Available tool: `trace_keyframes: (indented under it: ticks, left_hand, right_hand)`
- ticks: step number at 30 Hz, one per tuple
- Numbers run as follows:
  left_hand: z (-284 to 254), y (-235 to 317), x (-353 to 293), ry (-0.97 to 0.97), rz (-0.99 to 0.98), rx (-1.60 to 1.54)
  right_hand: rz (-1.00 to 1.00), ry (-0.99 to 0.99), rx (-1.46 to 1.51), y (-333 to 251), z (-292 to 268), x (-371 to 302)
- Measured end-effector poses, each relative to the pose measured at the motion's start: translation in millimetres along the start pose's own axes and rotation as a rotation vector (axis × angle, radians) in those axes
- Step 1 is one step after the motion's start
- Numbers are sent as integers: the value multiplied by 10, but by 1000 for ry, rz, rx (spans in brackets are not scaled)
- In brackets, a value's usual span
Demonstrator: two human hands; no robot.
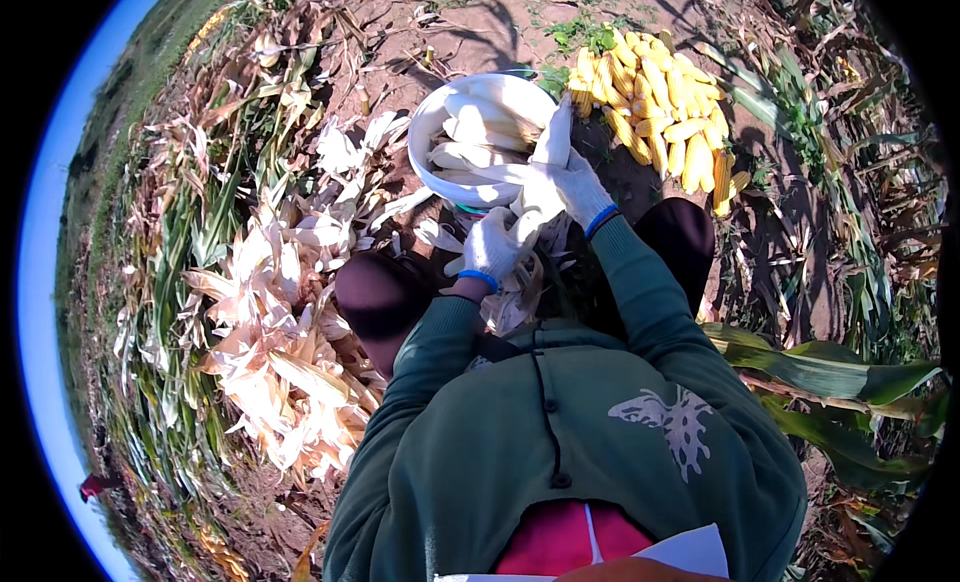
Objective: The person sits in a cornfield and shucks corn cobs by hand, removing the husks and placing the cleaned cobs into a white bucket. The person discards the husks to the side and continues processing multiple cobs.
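Note:
White work gloves with blue cuffs cover both of my hands. My right hand (580,192) is closed round an ear of corn in its pale husk (553,137), tip pointing up and away from me. Lower and to the left, my left hand (492,244) is closed on the pale husk at the near end of that ear. Just beyond my hands stands a white bucket (424,119) holding several unpeeled ears (485,122). The held ear overlaps the bucket's right rim. How much kernel it shows is hidden by glare and the glove.
Bare yellow corn cobs (665,97) lie heaped on the soil right of the bucket. Loose pale husks (285,312) are piled to my left. Dry stalks and leaves (200,202) line the left, with green corn leaves (820,372) near my right elbow. My knees flank the work.

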State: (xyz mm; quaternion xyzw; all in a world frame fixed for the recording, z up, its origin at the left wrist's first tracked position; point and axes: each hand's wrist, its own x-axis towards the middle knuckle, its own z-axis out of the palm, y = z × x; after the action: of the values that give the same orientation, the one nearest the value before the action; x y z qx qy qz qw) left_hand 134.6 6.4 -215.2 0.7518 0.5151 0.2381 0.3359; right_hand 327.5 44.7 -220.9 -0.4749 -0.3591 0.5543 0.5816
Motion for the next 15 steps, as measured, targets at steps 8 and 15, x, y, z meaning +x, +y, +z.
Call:
trace_keyframes:
  ticks: [8,15]
  left_hand:
    - [-76,-80,307,346,85,-408]
    - [-263,-78,296,84,-56,-344]
  right_hand:
    - [-129,-85,-201,124,15,22]
    - [-44,-176,-135,-78,154,-164]
